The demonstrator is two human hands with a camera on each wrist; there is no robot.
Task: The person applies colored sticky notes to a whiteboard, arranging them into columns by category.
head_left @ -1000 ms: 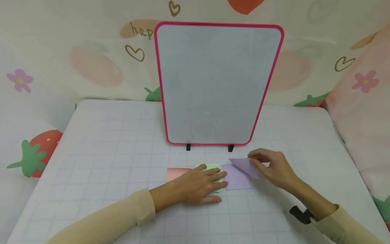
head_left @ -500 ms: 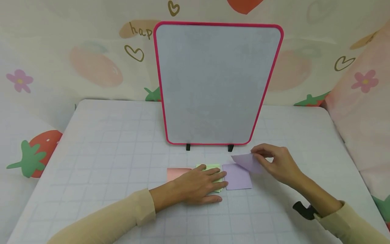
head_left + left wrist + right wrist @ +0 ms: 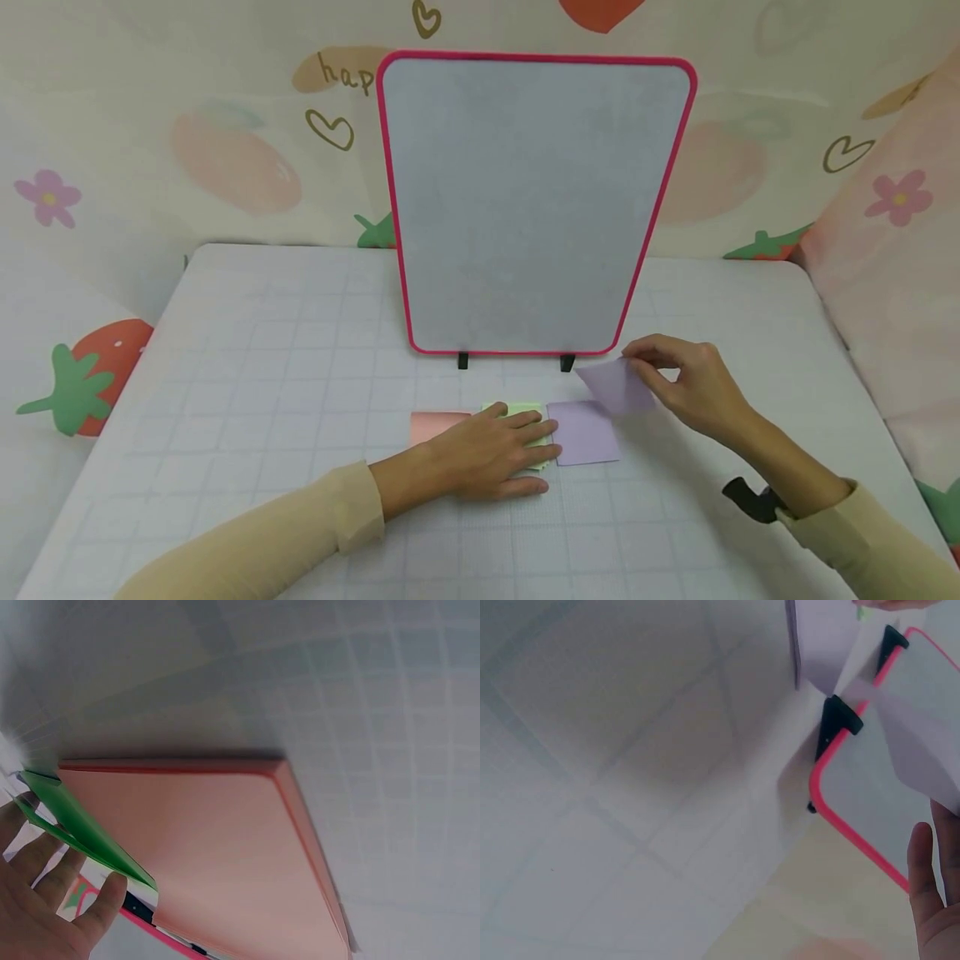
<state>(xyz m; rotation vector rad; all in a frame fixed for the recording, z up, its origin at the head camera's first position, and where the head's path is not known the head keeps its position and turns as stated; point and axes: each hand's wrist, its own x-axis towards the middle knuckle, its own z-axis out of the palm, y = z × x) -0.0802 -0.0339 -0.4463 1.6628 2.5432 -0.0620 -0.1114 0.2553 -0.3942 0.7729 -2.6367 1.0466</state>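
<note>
My left hand (image 3: 498,454) lies with its fingers spread over a green sticky-note pad (image 3: 525,410), fingertips at the edge of the purple sticky-note pad (image 3: 585,437). Partly under the left wrist is a pink sticky-note pad (image 3: 435,425); the left wrist view shows this pink pad (image 3: 202,840) large, with the green pad (image 3: 82,817) by the fingers. Between thumb and fingers, my right hand (image 3: 686,383) pinches the upper corner of a single purple sticky note (image 3: 615,387). That note hangs raised above the purple pad, its lower edge overlapping the pad's far side in the head view.
A whiteboard (image 3: 536,208) with a pink-red frame stands behind the pads on black feet (image 3: 567,362). The table (image 3: 262,375) has a white gridded cover. A printed curtain (image 3: 225,83) closes off the back and sides. A black strap piece (image 3: 750,500) sits by the right wrist.
My right hand has moved up and slightly right, lifting the purple note away from its pad toward the whiteboard's lower right corner. The left hand has stayed in place.
</note>
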